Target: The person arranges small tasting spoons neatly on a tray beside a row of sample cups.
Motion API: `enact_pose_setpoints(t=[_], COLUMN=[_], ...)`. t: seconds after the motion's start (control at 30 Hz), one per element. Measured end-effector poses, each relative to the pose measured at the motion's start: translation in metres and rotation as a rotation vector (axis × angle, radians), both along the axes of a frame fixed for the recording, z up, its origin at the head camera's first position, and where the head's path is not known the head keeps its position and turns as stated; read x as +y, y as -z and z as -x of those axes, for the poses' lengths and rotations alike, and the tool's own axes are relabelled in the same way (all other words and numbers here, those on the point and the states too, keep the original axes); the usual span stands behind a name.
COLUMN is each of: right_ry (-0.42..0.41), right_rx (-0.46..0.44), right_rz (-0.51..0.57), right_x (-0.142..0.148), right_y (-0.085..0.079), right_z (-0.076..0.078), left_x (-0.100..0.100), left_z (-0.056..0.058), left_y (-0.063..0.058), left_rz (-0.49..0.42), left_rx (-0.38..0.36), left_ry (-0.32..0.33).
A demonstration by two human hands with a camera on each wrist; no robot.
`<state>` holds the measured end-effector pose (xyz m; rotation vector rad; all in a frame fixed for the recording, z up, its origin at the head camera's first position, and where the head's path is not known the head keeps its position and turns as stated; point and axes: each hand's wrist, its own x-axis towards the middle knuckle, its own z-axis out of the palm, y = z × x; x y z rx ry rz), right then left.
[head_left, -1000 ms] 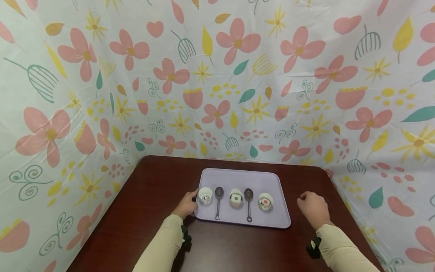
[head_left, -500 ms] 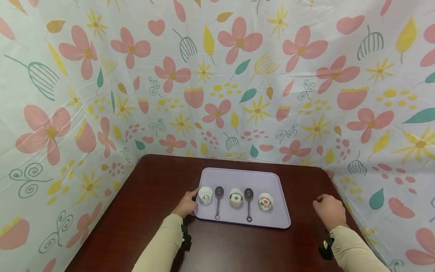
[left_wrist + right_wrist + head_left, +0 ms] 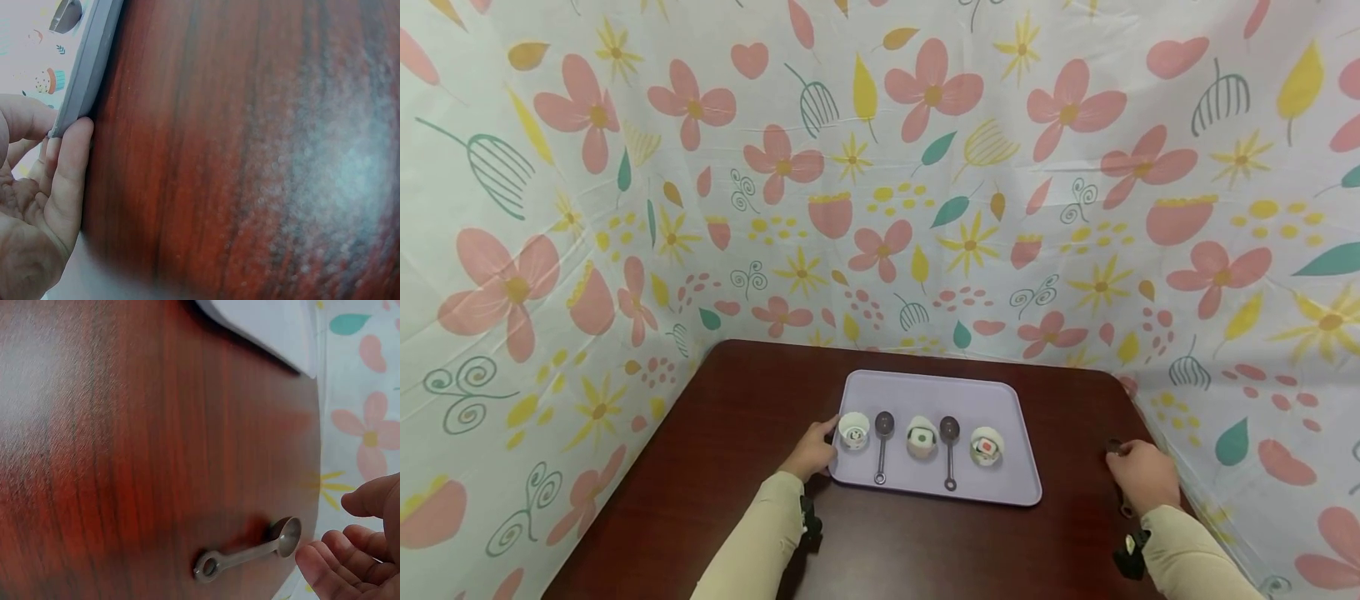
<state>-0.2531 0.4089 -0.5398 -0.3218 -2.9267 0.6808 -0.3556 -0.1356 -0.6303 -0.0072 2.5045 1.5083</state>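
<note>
My left hand point(image 3: 809, 452) grips the left edge of a pale lilac tray point(image 3: 958, 396), thumb on top and fingers beneath the rim in the left wrist view. On the tray, from left to right, are a small white cup point(image 3: 854, 422), a dark spoon point(image 3: 883, 425), a second cup point(image 3: 922, 450) with a green-dotted white piece, another spoon point(image 3: 950, 429) and a third cup point(image 3: 987, 459) with a red-marked piece. My right hand point(image 3: 1145, 477) hovers at a loose metal spoon point(image 3: 247, 554) on the table, its loosely bent fingertips close beside the spoon's round bowl.
The dark red-brown wooden table point(image 3: 880, 550) carries the tray near its middle. Flower-printed white cloth point(image 3: 880, 167) hangs behind the table and along both sides. The loose spoon lies near the table's right edge.
My right hand has moved right, away from the tray, to the loose spoon, which was largely hidden by the hand earlier. The left hand and tray stay put.
</note>
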Motion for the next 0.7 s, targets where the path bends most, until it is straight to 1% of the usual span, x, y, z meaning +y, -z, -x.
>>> enact_pose_setpoints(t=[0.13, 0.27, 0.53, 0.7], right_ry=[0.02, 0.027, 0.022, 0.021], right_rx=[-0.039, -0.07, -0.09, -0.121], right_rz=[0.011, -0.006, -0.03, -0.027], right_x=[0.007, 0.014, 0.024, 0.027], right_y=[0.006, 0.013, 0.028, 0.035], right_z=[0.001, 0.001, 0.0, -0.002], left_x=[0.0, 0.0, 0.001, 0.0], left_z=[0.0, 0.0, 0.0, -0.001], left_y=[0.0, -0.001, -0.002, -0.001], left_rz=[0.002, 0.009, 0.017, 0.015], left_rx=[0.001, -0.002, 0.004, -0.001], left_ry=[-0.003, -0.004, -0.008, -0.005])
